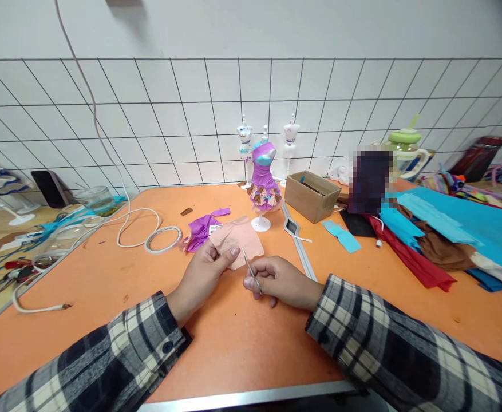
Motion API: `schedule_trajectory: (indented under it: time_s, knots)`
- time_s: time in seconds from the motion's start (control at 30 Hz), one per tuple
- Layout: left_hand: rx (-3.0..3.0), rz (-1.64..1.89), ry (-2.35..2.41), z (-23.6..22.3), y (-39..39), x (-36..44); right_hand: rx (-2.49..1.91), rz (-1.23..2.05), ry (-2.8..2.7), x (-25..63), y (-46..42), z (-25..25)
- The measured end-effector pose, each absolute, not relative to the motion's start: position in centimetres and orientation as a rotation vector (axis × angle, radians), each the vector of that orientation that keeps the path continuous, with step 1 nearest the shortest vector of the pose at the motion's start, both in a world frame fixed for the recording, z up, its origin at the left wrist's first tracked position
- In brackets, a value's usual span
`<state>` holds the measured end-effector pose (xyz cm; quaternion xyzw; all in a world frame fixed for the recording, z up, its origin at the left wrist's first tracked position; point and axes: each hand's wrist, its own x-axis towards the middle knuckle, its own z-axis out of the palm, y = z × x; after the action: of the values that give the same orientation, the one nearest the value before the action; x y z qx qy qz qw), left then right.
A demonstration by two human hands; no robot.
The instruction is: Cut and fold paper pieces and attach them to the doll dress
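My left hand (208, 270) pinches the near edge of a peach sheet of crepe paper (244, 234) between thumb and fingers. Close beside it, my right hand (279, 278) is closed on a small pair of scissors (251, 270), whose blades point up and away at the paper's near edge. Whether the blades touch the paper I cannot tell. Crumpled purple paper (201, 233) lies just behind my left hand. Beyond the peach sheet stands a mini dress form (263, 176) on a white base, wearing a purple dress with a ruffled, brown-trimmed skirt.
A roll of tape (163, 240) and a white cable (124, 245) lie left. Two more dress forms (291, 140) stand behind, near a cardboard box (312, 195). A grey zipper-like strip (299, 246) and light-blue paper (342, 236) lie right, before several coloured sheets (422, 272).
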<state>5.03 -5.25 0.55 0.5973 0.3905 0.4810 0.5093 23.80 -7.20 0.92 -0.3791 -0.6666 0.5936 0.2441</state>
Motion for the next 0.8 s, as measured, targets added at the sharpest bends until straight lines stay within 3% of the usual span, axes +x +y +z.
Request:
schedule_trajectory:
  time_s: [0.8]
  knots:
    - [1.43, 1.167, 0.953, 0.78, -5.36, 5.22, -1.077, 1.637, -1.8, 23.69, -7.25, 1.24]
